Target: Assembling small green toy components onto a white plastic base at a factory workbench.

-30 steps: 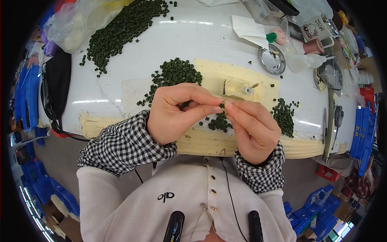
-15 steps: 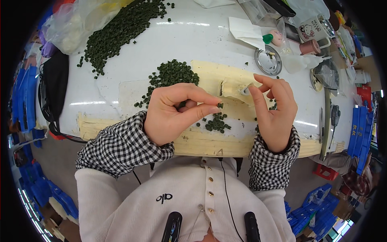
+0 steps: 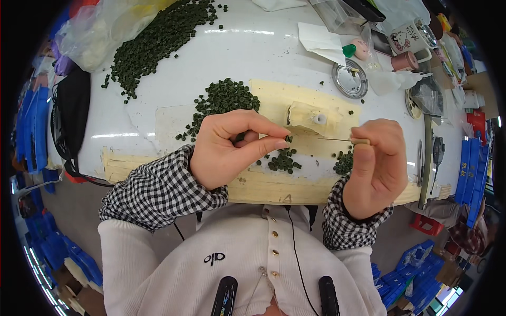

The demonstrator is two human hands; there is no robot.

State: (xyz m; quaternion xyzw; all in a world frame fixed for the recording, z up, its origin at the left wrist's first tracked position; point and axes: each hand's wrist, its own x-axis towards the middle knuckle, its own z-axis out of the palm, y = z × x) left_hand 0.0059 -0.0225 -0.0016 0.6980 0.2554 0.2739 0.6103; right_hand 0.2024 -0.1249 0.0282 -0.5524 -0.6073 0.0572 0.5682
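My left hand (image 3: 229, 150) pinches a small dark green ring-like part (image 3: 289, 138) between thumb and forefinger. On the right, my right hand (image 3: 377, 166) holds a needle tool (image 3: 360, 141) by its short tan handle. Its thin metal shaft points left at the green part, with a gap between them. Beyond both hands, a cream taped holder (image 3: 303, 117) with a short white tube (image 3: 319, 119) sits on the table. Small green parts (image 3: 284, 161) lie below the left fingertips, and another small group (image 3: 344, 162) is beside my right wrist.
A heap of green parts (image 3: 226, 97) lies behind my left hand; a larger one (image 3: 158, 45) spreads at far left near plastic bags (image 3: 89, 37). A round metal lid (image 3: 350, 79), white paper (image 3: 321, 43) and a mug (image 3: 408, 39) stand at far right. Tweezers (image 3: 420, 163) lie right.
My right hand has moved from the white tube toward the right and nearer to me, and the needle tool now shows in its fingers. My left hand has stayed nearly still.
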